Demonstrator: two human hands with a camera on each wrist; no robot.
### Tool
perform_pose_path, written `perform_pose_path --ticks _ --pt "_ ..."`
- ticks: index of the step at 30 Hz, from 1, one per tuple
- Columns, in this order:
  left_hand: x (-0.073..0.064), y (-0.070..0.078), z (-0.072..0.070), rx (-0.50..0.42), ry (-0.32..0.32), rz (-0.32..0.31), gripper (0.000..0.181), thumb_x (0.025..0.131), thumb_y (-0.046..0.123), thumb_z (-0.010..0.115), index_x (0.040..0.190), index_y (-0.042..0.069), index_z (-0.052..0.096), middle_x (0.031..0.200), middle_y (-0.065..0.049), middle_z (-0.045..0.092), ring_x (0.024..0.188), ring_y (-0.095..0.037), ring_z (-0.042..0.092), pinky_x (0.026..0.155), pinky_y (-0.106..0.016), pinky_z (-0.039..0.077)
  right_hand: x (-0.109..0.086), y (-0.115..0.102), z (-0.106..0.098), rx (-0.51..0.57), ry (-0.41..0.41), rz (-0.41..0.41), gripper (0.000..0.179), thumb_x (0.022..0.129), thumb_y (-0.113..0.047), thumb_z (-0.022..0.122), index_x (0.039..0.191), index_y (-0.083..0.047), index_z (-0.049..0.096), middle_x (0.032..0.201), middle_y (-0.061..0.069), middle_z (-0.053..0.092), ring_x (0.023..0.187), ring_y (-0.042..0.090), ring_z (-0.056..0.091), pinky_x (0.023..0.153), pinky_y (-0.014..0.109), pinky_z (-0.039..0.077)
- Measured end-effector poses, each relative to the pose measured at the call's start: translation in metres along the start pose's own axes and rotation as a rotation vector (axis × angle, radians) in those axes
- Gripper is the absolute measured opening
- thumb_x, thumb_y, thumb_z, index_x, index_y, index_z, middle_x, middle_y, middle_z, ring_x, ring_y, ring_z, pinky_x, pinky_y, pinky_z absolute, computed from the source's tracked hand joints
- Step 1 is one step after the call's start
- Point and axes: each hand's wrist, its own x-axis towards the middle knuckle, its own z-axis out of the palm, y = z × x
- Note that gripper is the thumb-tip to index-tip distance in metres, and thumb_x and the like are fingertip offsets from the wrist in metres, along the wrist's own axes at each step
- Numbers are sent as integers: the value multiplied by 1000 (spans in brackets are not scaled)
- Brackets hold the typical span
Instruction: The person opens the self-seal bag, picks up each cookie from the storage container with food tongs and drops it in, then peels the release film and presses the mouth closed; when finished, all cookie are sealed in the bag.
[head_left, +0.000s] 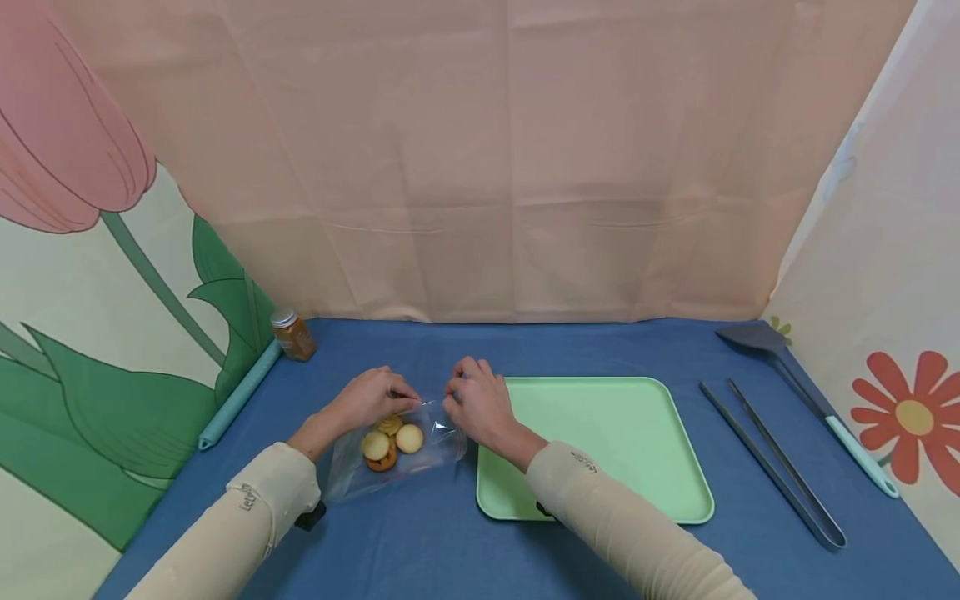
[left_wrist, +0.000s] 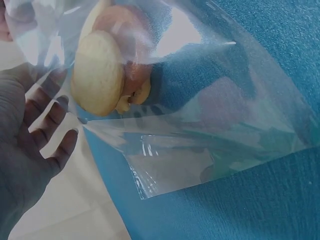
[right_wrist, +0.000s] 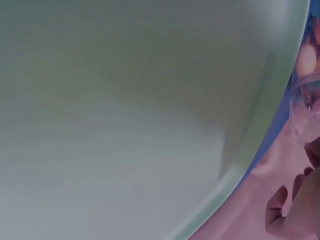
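Observation:
A clear plastic bag (head_left: 347, 477) lies left of the tray, with several round biscuits (head_left: 409, 438) inside, some pale and one orange-brown. My left hand (head_left: 373, 400) pinches the bag's far edge between thumb and forefinger. At the bag's far right corner, the fingertips of my right hand (head_left: 483, 408) pinch the plastic. In the left wrist view the left hand's other fingers (left_wrist: 50, 122) fan out beside the biscuits behind the film. The right wrist view catches only part of the right hand (right_wrist: 300, 210), low at its right edge, by the bag.
Right of the bag sits a light green tray (head_left: 607, 442), partly under my right forearm. Beyond it lie metal tongs (head_left: 765, 467) and a grey spatula (head_left: 806, 387) with a mint handle. A lidded jar (head_left: 295, 337) and a teal roll (head_left: 242, 396) are at the back left.

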Motion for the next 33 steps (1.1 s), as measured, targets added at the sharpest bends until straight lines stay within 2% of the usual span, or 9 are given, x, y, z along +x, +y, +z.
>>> perform_pose_path --ticks 5,10,12,19,23,26,30,33 --pt "0 -1 1 -9 -5 -26 14 96 27 69 100 23 82 95 13 76 86 -6 60 96 -45 46 0 3 -1 27 3 10 19 96 -15 61 99 -16 80 115 2 59 96 21 52 64 31 39" --pt "0 -3 1 -38 -19 -23 15 96 26 69 101 20 82 95 8 77 78 -3 63 73 -30 53 -3 6 -1 18 16 34 16 97 -18 64 99 -19 80 115 1 60 96 20 52 66 30 39" --pt "1 -4 1 -47 -20 -16 16 96 26 69 102 18 82 95 6 77 73 -2 63 69 -28 52 -5 6 -1 7 39 33 14 96 -19 67 98 -19 81 113 1 60 94 20 52 65 29 37" --pt "2 -5 3 -37 -13 -23 16 96 27 69 101 19 82 94 9 77 69 0 60 74 -35 50 -6 4 -1 -32 146 7 9 92 -24 74 92 -21 83 103 0 60 86 18 50 62 26 30" --pt "1 -4 2 -27 -5 -19 15 96 26 69 101 19 82 92 9 77 68 0 60 90 -44 50 -5 -1 1 -62 128 31 10 92 -31 75 92 -25 83 102 -3 57 89 17 47 63 27 28" --pt "-1 -2 2 -12 -1 -29 15 96 27 69 101 20 82 94 11 76 74 -2 59 96 -48 47 -4 -5 2 -89 88 64 13 93 -36 73 94 -27 82 103 -4 55 91 17 44 66 28 30" --pt "-3 3 1 19 2 -33 15 95 28 70 101 21 82 96 11 75 85 -7 57 87 -41 48 -1 -9 3 -131 46 97 18 94 -40 70 96 -26 82 104 -4 55 92 17 44 68 32 34" --pt "-3 5 0 41 3 -23 16 95 29 70 102 21 82 97 11 75 86 -8 57 82 -36 48 1 -10 3 -155 33 122 20 94 -42 70 96 -26 82 104 -4 55 92 18 44 68 32 35"
